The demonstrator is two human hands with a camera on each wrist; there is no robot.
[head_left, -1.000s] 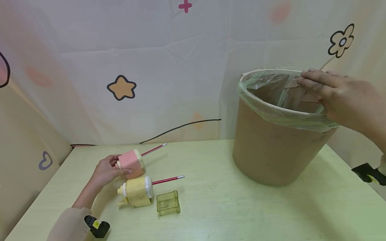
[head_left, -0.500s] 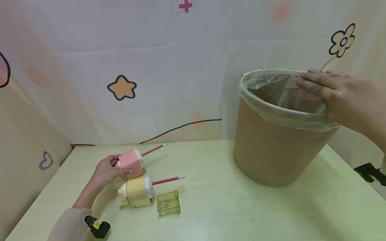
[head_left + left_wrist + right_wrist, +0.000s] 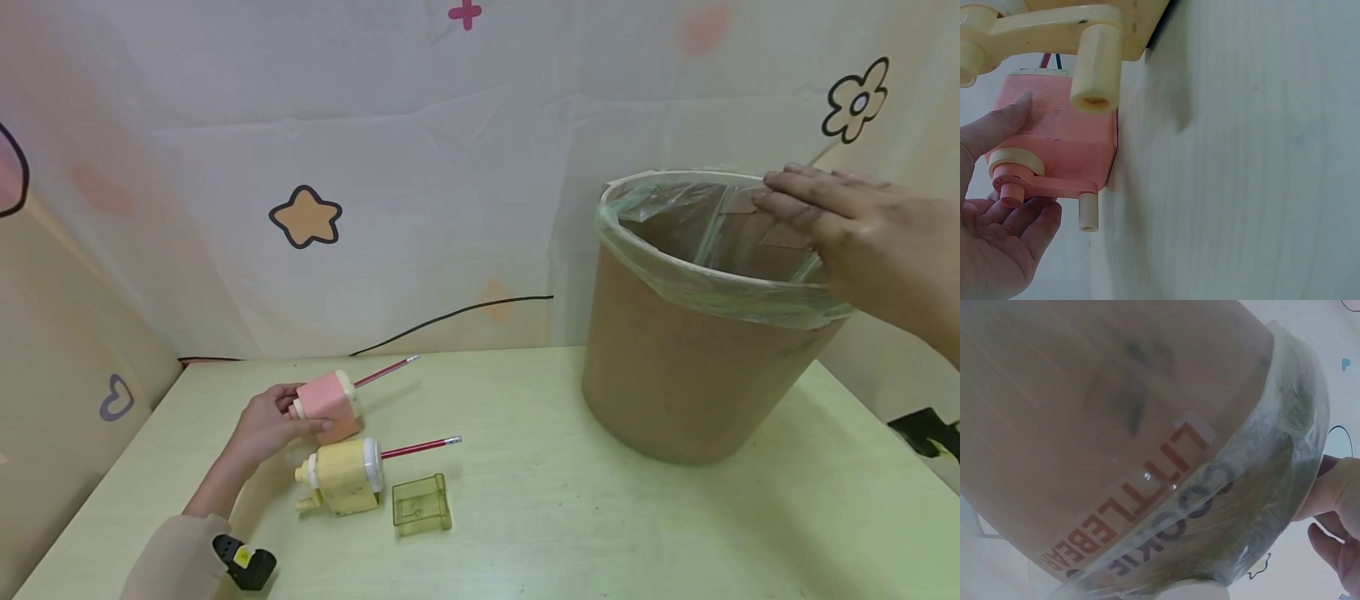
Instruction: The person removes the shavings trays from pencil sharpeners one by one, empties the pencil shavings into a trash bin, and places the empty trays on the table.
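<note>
My left hand (image 3: 262, 429) holds the pink crank pencil sharpener (image 3: 327, 408), thumb on one side and fingers curled at its crank end. A red pencil (image 3: 386, 371) sticks out of its far end. Beside it lies a yellow crank pencil sharpener (image 3: 347, 477) with another red pencil (image 3: 422, 448) in it. A see-through yellow drawer (image 3: 422, 506) lies just right of that. At the far right, my right hand (image 3: 877, 242) is at the rim of a brown bin (image 3: 697, 367), fingers extended over its opening. The right wrist view shows only part of this hand, by the bag-covered rim.
A thin clear green bag (image 3: 675, 279) lines the bin and folds over its rim. Pale table (image 3: 517, 500) lies between the drawer and the bin. A printed cloth (image 3: 420, 183) hangs behind the table's back edge.
The head view has shifted slightly, so everything sits a little further right. My right hand has moved slightly right along the bin's rim. The left hand keeps its hold on the pink pencil sharpener.
</note>
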